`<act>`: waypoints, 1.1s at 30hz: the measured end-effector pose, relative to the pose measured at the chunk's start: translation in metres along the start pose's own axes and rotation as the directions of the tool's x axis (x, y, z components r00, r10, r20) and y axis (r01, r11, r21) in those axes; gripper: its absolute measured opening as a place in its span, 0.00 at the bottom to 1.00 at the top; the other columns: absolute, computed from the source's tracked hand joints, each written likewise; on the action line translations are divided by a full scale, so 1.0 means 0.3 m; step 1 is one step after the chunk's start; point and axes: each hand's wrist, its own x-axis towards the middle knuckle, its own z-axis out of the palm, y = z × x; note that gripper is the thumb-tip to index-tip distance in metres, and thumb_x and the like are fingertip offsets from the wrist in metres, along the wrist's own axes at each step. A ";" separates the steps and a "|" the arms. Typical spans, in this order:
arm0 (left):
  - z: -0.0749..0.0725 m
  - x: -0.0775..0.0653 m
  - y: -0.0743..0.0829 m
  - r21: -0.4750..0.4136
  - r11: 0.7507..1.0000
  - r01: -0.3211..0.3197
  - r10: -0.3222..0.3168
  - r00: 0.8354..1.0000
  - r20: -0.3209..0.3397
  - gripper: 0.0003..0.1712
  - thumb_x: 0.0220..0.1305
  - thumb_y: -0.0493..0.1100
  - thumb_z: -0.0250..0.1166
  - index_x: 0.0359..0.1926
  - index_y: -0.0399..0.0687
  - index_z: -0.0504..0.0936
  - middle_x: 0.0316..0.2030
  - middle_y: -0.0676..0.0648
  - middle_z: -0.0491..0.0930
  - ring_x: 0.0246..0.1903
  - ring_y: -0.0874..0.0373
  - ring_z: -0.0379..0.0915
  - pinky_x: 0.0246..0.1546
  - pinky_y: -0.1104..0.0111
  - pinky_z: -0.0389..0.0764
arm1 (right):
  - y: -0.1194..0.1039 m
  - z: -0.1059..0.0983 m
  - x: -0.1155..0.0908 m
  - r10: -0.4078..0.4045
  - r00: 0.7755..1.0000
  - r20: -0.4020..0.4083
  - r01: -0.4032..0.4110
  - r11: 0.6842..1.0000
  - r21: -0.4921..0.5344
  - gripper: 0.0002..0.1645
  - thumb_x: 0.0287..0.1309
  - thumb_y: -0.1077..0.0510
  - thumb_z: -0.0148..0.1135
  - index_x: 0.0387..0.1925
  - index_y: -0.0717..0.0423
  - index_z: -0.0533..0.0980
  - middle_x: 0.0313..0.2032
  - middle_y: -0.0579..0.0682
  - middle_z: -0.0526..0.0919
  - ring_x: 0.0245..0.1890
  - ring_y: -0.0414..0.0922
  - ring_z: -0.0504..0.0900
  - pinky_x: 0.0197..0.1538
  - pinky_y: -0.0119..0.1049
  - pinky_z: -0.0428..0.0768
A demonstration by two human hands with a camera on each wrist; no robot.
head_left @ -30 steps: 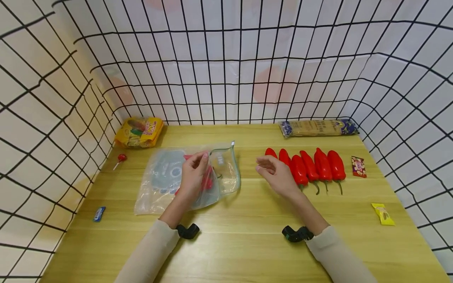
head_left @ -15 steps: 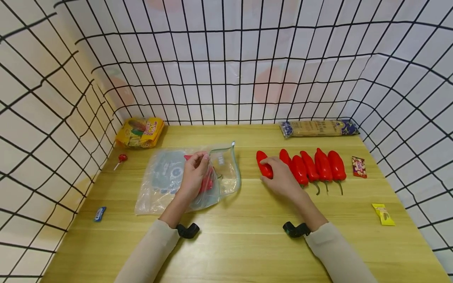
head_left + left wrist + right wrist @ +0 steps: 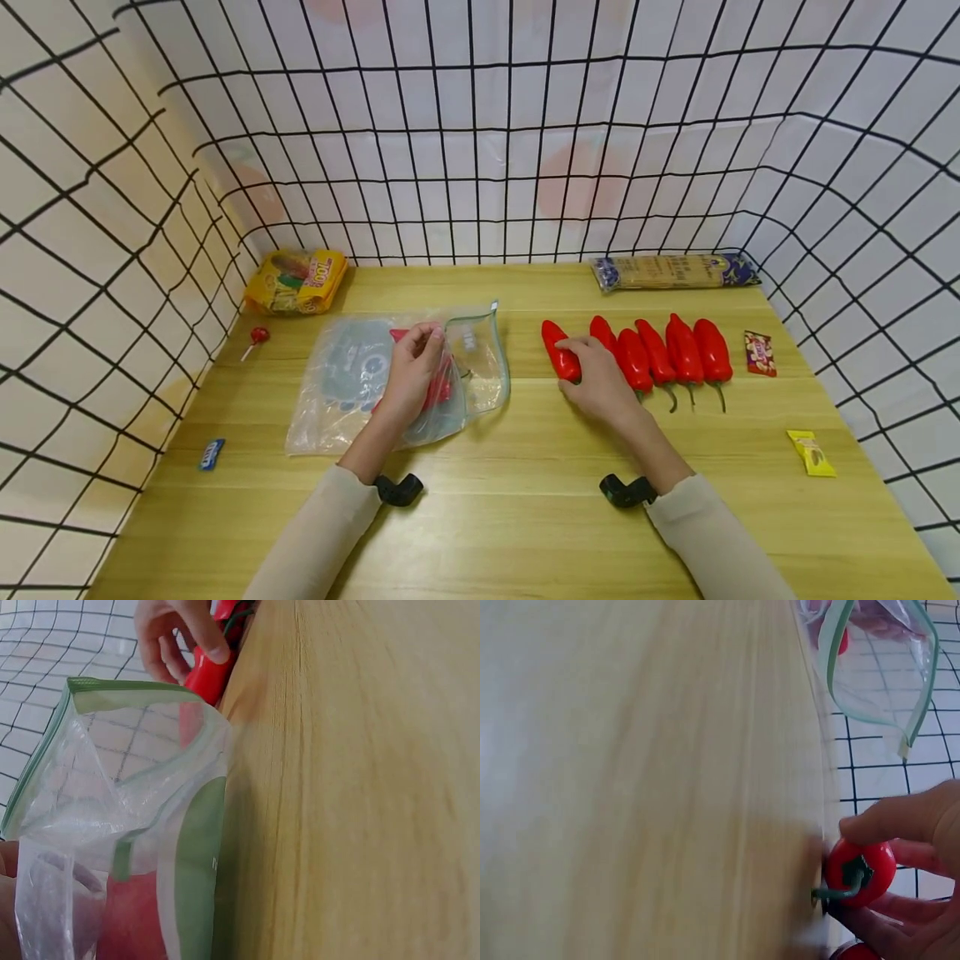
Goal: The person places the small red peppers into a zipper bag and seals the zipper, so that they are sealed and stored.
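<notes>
In the head view my left hand [image 3: 411,367] pinches the upper film of a clear zip bag [image 3: 311,429] with a printed blue design, keeping its mouth spread toward the right. Red peppers [image 3: 135,919] lie inside the bag, partly behind the film. My right hand [image 3: 600,379] grips a red pepper [image 3: 555,340] at the left end of a row, thumb on the near side and fingers over it. The right wrist view shows that pepper's green stem [image 3: 855,876] facing the camera. Several more red peppers [image 3: 682,350] lie side by side just right of this hand.
A yellow snack bag [image 3: 296,282] and a lollipop [image 3: 258,335] lie at left, with a blue wrapped sweet [image 3: 212,454] nearer. At back right is a noodle pack [image 3: 667,272]; a red packet [image 3: 761,353] and yellow packet [image 3: 812,454] lie right. Black wire mesh [image 3: 480,167] encloses the table.
My right hand has gone from hovering with loosely curled fingers to gripping the leftmost pepper, which has shifted left, apart from the row. My left hand has stayed on the bag.
</notes>
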 end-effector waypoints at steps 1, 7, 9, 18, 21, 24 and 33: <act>-0.001 0.000 -0.001 0.002 1.000 -0.001 0.001 1.000 -0.003 0.16 0.70 0.46 0.59 0.49 0.37 0.76 0.33 0.54 0.74 0.34 0.64 0.69 0.32 0.78 0.73 | 0.001 0.000 0.001 -0.006 1.000 0.000 0.006 1.000 0.002 0.34 0.53 0.59 0.68 0.63 0.52 0.70 0.63 0.58 0.70 0.59 0.57 0.71 0.60 0.55 0.75; -0.007 -0.001 0.003 -0.003 1.000 -0.002 0.002 1.000 -0.005 0.16 0.70 0.46 0.59 0.49 0.37 0.76 0.34 0.54 0.75 0.34 0.64 0.71 0.34 0.78 0.74 | 0.002 -0.002 0.002 0.019 0.997 -0.076 -0.012 0.996 0.091 0.29 0.59 0.54 0.59 0.63 0.52 0.70 0.53 0.53 0.80 0.45 0.49 0.77 0.48 0.44 0.78; -0.008 -0.002 0.007 -0.008 1.000 -0.003 0.003 1.000 -0.001 0.17 0.69 0.46 0.60 0.49 0.37 0.76 0.33 0.54 0.75 0.34 0.64 0.71 0.33 0.78 0.75 | -0.001 -0.007 0.000 0.055 0.990 -0.127 -0.034 0.986 0.162 0.25 0.60 0.54 0.57 0.60 0.50 0.73 0.46 0.51 0.82 0.38 0.48 0.77 0.42 0.41 0.76; -0.008 -0.007 0.034 0.038 0.998 -0.048 0.047 0.999 0.019 0.18 0.67 0.50 0.62 0.48 0.40 0.77 0.37 0.49 0.77 0.37 0.62 0.72 0.38 0.78 0.78 | -0.038 -0.045 -0.018 0.094 0.966 -0.241 0.028 0.888 0.459 0.17 0.62 0.54 0.62 0.54 0.45 0.78 0.53 0.50 0.80 0.46 0.46 0.82 0.45 0.31 0.81; -0.005 -0.010 0.045 0.066 0.996 -0.060 0.059 0.998 0.016 0.18 0.67 0.50 0.63 0.48 0.41 0.78 0.40 0.45 0.78 0.39 0.61 0.74 0.41 0.77 0.79 | -0.068 -0.038 -0.013 0.038 0.989 -0.146 0.052 0.821 0.569 0.18 0.61 0.57 0.64 0.54 0.51 0.78 0.54 0.54 0.78 0.46 0.49 0.83 0.43 0.27 0.82; -0.002 -0.012 0.052 0.081 0.995 -0.055 0.054 0.998 0.012 0.18 0.67 0.49 0.63 0.49 0.41 0.79 0.41 0.44 0.79 0.40 0.60 0.74 0.42 0.76 0.79 | -0.101 -0.010 0.002 0.005 0.999 -0.033 0.017 0.771 0.637 0.19 0.61 0.57 0.66 0.54 0.52 0.78 0.55 0.55 0.77 0.47 0.49 0.84 0.43 0.29 0.83; 0.009 -0.019 0.054 0.099 0.993 -0.063 0.062 0.998 0.007 0.16 0.67 0.50 0.63 0.47 0.43 0.79 0.39 0.46 0.80 0.40 0.56 0.75 0.44 0.75 0.79 | -0.185 0.119 0.070 0.040 0.998 0.052 -0.064 0.757 0.651 0.21 0.58 0.54 0.68 0.51 0.56 0.75 0.48 0.55 0.82 0.43 0.53 0.86 0.44 0.45 0.85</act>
